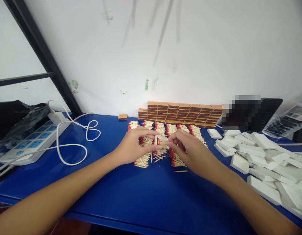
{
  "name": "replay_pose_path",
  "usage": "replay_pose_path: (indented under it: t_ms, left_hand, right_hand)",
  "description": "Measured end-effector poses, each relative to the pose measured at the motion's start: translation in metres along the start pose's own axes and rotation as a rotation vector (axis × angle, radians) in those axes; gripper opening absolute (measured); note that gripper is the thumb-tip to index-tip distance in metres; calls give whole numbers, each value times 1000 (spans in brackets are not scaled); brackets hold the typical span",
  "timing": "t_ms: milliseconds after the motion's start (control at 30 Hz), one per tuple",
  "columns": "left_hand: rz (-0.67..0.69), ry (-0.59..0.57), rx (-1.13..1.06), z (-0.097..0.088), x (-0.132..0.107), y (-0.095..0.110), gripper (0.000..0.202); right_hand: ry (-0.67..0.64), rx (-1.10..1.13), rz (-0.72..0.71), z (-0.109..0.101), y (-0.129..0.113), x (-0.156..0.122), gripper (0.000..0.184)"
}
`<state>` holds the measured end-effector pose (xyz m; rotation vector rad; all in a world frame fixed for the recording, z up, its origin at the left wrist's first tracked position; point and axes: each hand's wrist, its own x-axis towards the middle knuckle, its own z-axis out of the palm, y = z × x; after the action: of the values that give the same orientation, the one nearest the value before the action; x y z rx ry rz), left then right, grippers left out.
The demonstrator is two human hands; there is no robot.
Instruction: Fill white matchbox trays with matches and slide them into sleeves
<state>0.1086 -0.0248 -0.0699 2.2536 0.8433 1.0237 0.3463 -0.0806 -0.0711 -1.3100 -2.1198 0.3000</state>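
Observation:
My left hand and my right hand meet above rows of red-tipped matches on the blue table. Together they pinch a small white matchbox tray that holds a few matches. My left fingers grip its left end, my right fingers its right end. Some loose matches lie just in front of the rows.
A stack of brown matchbox sleeves stands against the wall, one single sleeve left of it. A heap of white trays fills the right. A power strip with a white cable lies left; a calculator sits far right.

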Motion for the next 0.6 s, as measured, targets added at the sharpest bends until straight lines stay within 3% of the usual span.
replay_pose_path:
  t_ms: [200,600]
  left_hand:
    - [-2,-9,-27,1,-1,2,44]
    - [-3,-23,-21,1,-1,1,43]
  right_hand:
    - [-15,15,15,3,-3,-2,9]
    - [0,-80,-143,-7,-4,-2,10]
